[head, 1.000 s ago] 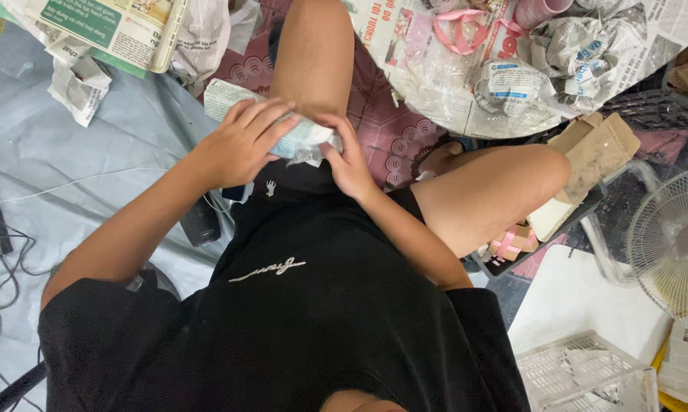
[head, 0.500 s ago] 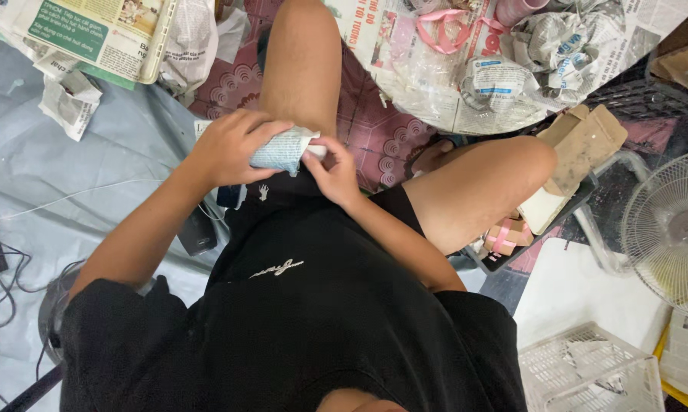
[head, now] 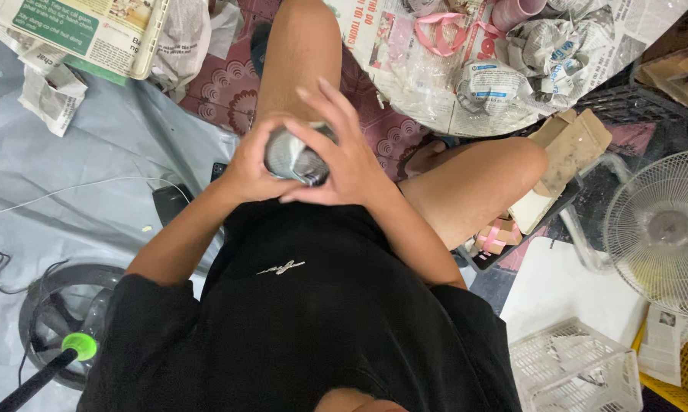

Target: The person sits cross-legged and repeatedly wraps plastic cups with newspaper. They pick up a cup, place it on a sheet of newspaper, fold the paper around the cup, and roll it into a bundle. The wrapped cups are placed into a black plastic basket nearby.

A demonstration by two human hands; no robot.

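Note:
Seated on the floor, I hold a small rounded object wrapped in newspaper point(head: 292, 158) in front of my lap. My left hand point(head: 254, 166) cups it from the left side. My right hand point(head: 345, 156) covers it from the right, with the fingers spread over its top. Both hands press the paper around the object, and what is inside is hidden. My bare legs stretch out ahead, one straight up the frame point(head: 298, 57) and one bent to the right point(head: 473, 187).
Spread newspaper point(head: 443, 84) at the top right carries several paper-wrapped bundles and pink items. A stack of newspaper point(head: 84, 34) lies at top left on a grey sheet point(head: 77, 183). Two fans point(head: 664, 233) point(head: 58, 317), a white basket point(head: 576, 370) and cardboard pieces point(head: 561, 156) surround me.
The paper was flat and loose between my hands before. Now both hands have lifted it slightly and closed it into a tight round bundle. My right fingers have spread over its top.

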